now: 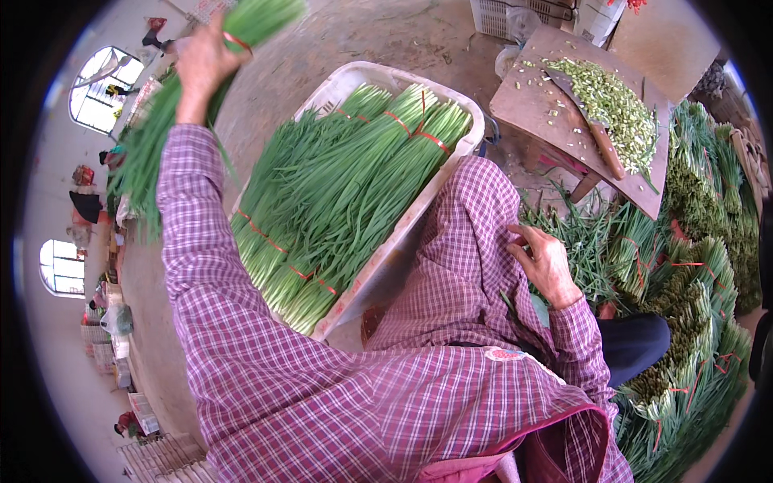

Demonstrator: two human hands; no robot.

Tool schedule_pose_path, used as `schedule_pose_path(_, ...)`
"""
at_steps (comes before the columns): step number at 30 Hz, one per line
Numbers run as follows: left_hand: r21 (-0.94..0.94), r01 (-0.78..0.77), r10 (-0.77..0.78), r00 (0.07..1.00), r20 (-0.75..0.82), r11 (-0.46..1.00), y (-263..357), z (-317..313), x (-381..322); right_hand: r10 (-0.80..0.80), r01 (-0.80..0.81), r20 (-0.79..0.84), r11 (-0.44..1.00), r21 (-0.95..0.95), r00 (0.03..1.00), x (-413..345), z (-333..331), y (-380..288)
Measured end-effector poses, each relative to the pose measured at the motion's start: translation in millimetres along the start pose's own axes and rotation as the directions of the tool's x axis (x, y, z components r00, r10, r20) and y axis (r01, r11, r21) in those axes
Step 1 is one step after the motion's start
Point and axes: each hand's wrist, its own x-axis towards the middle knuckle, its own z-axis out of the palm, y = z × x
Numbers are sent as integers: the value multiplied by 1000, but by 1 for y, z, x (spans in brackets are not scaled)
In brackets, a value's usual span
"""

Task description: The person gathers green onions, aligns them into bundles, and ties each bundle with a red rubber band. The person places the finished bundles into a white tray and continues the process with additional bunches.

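My left hand point(205, 57) is raised at the upper left, closed around a bundle of garlic chives point(263, 21) tied with a red band. The pale stem ends blur at the top, and the long green leaves hang below the wrist. In front of me a white plastic crate point(478, 124) holds several banded bundles of chives point(344, 187), laid with stems towards both ends. Beside my knee, over the checked cloth, my right hand point(546, 265) is empty, thumb and fingers apart. Loose chives point(583, 247) lie just past it.
A low wooden table point(519, 99) at the upper right carries a knife point(604, 145) and a heap of chopped stem ends point(616, 102). Banded chives point(688, 338) are piled along my right side. Another white crate point(492, 18) stands behind the table. A person point(128, 424) appears far left.
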Motion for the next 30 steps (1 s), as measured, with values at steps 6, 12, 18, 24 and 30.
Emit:
schedule_pose_path(6,-416,54,98,937,334,908,74,182,-58,127,-126,-53,992,24,990,-20,8,40)
schedule_pose_path(12,-464,168,116,845,523,870,147,246,-41,277,-277,-81,961,20,957,-20,4,54)
schedule_pose_path(18,-543,255,62,865,497,800,143,300,-68,305,-309,-92,951,-21,948,-23,6,78)
schedule_pose_path(24,-741,508,308,690,655,438,111,363,-73,332,-333,-152,943,20,931,-33,-2,92)
schedule_pose_path(30,-686,253,289,769,570,682,89,386,-65,361,-195,-697,931,309,619,-20,-97,152)
